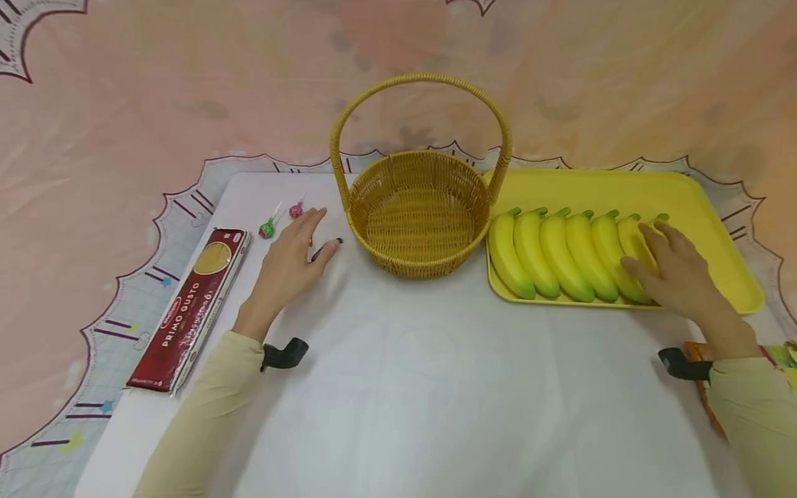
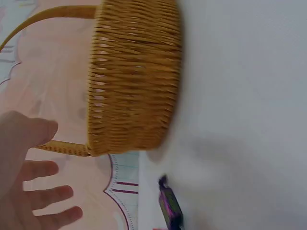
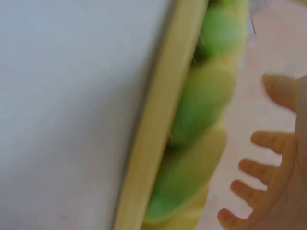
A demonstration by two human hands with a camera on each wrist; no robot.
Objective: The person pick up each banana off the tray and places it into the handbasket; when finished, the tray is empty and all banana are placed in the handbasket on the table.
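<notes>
The right hand (image 1: 675,273) is held open above the right end of a row of bananas (image 1: 563,259), its fingers spread and slightly bent. Nothing is gripped by it; whether the nearest banana is touched cannot be told. Seven smooth, curved bananas, yellow with greenish tips, are laid side by side under this hand and to its left. They are carried by a yellow tray (image 1: 697,200) with rounded corners and a low rim, where room is left beyond and to the right of the fingers.

The left hand (image 1: 288,263) is also held open, thumb apart, with nothing gripped. Near its thumb, a sweet (image 2: 170,206) in shiny dark wrapper is seen. Just left of its fingers two lollipops (image 1: 266,229) are placed, and farther left a long, glossy spaghetti packet (image 1: 193,311).

Between the hands is set a round wicker basket (image 1: 423,263), coarsely woven, with a tall arched handle. Nearer than both hands, wide room is given by the white tabletop (image 1: 423,387).
</notes>
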